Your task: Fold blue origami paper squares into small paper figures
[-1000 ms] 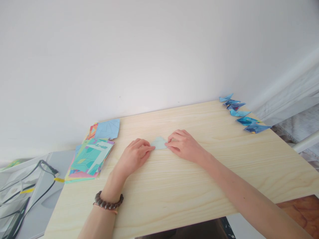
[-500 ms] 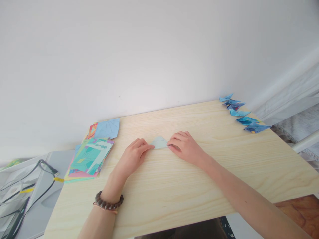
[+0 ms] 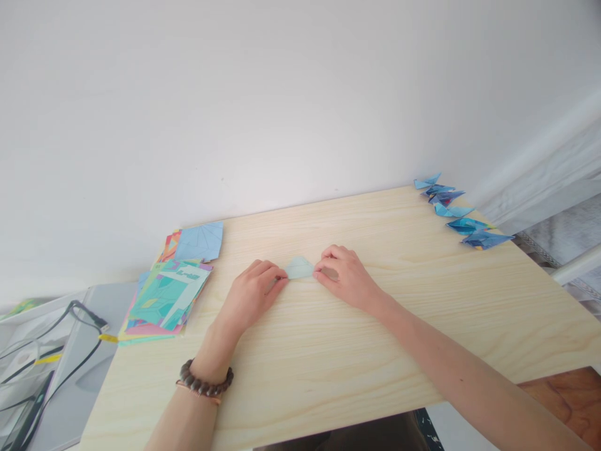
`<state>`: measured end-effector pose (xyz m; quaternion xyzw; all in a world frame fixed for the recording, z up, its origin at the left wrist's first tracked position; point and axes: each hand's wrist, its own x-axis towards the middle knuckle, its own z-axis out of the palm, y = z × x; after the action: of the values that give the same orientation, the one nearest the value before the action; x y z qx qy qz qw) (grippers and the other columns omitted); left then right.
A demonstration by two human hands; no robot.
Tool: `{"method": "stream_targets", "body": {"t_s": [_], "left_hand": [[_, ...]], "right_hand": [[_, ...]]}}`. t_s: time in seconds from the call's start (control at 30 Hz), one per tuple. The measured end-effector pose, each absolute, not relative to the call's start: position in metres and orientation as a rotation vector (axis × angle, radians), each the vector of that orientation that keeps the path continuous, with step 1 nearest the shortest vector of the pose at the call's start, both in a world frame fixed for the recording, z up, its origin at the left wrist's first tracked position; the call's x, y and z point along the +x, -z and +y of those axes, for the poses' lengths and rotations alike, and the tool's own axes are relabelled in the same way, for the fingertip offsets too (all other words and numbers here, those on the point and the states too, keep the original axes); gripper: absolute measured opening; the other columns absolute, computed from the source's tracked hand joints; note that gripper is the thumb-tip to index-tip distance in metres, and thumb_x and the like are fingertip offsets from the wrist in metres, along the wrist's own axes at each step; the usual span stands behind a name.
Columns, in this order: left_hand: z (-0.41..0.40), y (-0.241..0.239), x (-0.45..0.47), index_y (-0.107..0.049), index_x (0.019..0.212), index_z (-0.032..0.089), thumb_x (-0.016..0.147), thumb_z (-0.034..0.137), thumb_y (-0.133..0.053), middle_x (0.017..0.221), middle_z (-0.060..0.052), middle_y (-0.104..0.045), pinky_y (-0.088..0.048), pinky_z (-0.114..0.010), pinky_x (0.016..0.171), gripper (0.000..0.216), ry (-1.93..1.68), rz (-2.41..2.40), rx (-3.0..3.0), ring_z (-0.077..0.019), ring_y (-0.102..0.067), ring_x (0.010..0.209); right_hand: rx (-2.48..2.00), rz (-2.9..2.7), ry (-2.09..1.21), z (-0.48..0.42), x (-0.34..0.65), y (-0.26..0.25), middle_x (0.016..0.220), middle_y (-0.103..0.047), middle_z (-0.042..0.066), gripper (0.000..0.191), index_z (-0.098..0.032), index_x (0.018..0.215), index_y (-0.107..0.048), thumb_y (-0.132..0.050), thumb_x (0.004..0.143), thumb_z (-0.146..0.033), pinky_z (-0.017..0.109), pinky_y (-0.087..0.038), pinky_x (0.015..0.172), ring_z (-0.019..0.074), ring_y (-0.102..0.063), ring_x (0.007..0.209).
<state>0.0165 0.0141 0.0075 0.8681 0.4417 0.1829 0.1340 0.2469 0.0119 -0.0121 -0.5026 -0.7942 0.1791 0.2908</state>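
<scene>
A small pale blue-green folded paper (image 3: pixel 299 268) lies between my hands near the middle of the wooden table (image 3: pixel 328 363). My left hand (image 3: pixel 253 291) pinches its left corner between thumb and forefinger. At the right corner, the thumb and forefinger of my right hand (image 3: pixel 345 275) are closed on the paper as well. The paper looks like a low triangle with its peak pointing away from me. Parts of both corners are hidden under my fingertips.
A pile of colourful paper sheets (image 3: pixel 171 294) lies at the table's left edge, a light blue sheet (image 3: pixel 200 241) behind it. Several folded blue paper pieces (image 3: pixel 486 239) line the far right edge. Cables (image 3: pixel 84 313) lie left of the table. A white wall (image 3: pixel 291 100) borders the back.
The fingers of my right hand have bent into a rounder pinch at the paper's corner. The paper's peak looks slightly lower and flatter. The view has shifted a little.
</scene>
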Motion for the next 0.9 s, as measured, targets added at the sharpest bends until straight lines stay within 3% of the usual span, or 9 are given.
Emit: {"method": "stream_targets", "body": {"t_s": [0.27,0.53,0.9], "left_hand": [[0.016,-0.004,0.018,-0.058,0.086,0.020,0.087,0.029,-0.045,0.082,-0.004,-0.059,-0.044,-0.031,0.068,0.016,-0.566,1.348,2.373,-0.0184,-0.053,0.080],[0.017,-0.002,0.018,-0.058,0.083,0.019,0.086,0.029,-0.046,0.087,-0.005,-0.053,-0.041,-0.038,0.080,0.016,-0.534,1.389,2.361,-0.0202,-0.048,0.084],[0.015,0.003,0.027,-0.060,0.077,0.020,0.082,0.032,-0.049,0.096,-0.006,-0.044,-0.037,-0.046,0.086,0.017,-0.514,1.603,2.295,-0.0236,-0.043,0.093]], "right_hand": [[-1.410,-2.061,-0.522,0.015,0.249,0.016,0.092,-0.056,0.003,0.013,-0.021,0.073,-0.064,-0.061,0.078,-0.033,0.036,-0.035,0.082,0.0184,-0.052,0.088],[-1.433,-2.079,-0.486,0.016,0.245,0.015,0.091,-0.056,0.005,0.021,-0.019,0.068,-0.061,-0.055,0.082,-0.033,0.037,-0.036,0.080,0.0185,-0.051,0.086],[-1.566,-1.982,-0.425,0.019,0.235,0.019,0.083,-0.056,0.004,0.016,-0.020,0.057,-0.058,-0.063,0.072,-0.026,0.038,-0.036,0.077,0.0196,-0.050,0.082]]}}
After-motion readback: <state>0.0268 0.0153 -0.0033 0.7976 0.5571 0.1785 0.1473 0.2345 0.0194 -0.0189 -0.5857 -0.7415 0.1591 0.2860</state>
